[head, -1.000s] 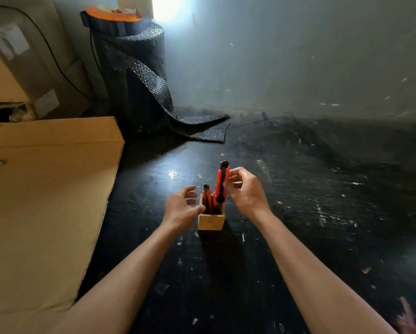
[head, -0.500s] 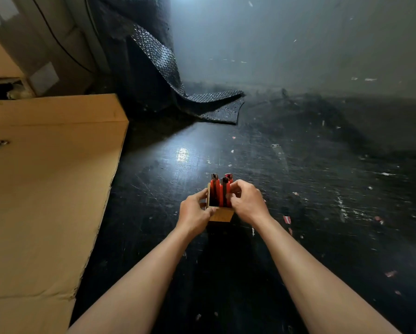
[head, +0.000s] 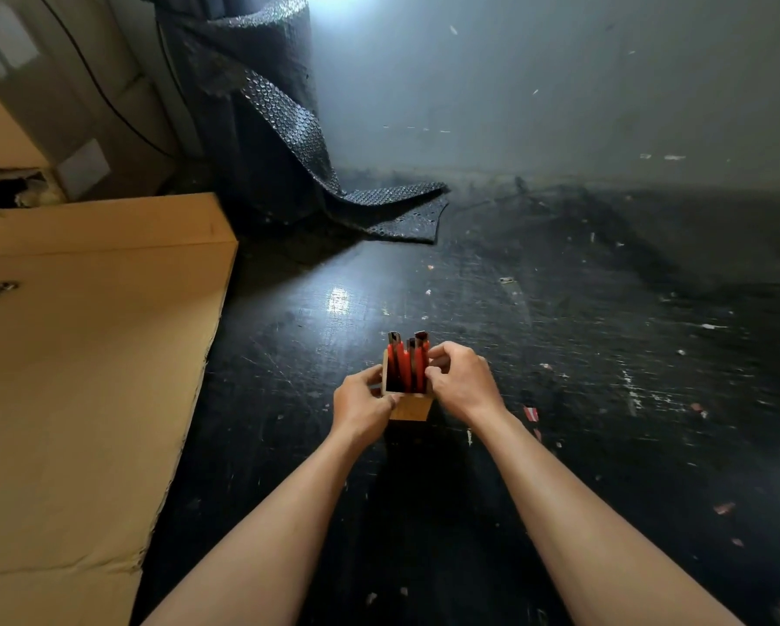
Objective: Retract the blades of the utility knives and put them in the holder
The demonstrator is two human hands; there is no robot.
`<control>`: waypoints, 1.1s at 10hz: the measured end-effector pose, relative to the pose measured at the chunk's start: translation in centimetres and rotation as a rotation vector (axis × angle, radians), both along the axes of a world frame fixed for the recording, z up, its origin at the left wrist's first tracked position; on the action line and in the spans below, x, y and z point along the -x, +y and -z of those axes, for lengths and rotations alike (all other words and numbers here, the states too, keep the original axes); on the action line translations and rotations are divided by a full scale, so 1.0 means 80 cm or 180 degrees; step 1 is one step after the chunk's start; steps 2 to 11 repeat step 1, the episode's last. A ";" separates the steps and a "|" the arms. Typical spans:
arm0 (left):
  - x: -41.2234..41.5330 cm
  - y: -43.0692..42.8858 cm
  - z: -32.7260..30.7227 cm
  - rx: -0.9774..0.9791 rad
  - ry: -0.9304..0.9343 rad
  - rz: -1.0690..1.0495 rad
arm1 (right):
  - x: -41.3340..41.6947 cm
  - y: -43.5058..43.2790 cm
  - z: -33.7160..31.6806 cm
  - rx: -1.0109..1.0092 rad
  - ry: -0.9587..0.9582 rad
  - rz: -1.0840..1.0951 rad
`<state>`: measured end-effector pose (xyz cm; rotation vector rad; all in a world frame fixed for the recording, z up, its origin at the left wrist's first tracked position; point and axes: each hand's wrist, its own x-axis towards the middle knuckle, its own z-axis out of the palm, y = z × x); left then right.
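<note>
Left hand [head: 362, 405] grip clamped on wooden holder [head: 409, 408]; right hand [head: 461, 382] grip pinched on rightmost of 3 red utility knives [head: 407, 364] standing between. Steady holder, seat knife fully, release gently.

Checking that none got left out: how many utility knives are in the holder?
3 red utility knives stand upright in the wooden holder: left, middle, right. None lies on the floor in view; the hands may hide more.

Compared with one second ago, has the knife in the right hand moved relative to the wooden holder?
Yes. The knife has gone down into the wooden holder and now stands level with the others.
</note>
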<state>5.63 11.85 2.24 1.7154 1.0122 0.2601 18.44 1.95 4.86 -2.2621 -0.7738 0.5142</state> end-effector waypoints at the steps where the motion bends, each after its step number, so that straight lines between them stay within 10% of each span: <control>1: 0.009 -0.005 0.003 -0.0035 0.0135 -0.0106 | 0.003 -0.009 -0.011 -0.0061 -0.0006 -0.0014; 11: 0.009 -0.005 0.003 -0.0035 0.0135 -0.0106 | 0.003 -0.009 -0.011 -0.0061 -0.0006 -0.0014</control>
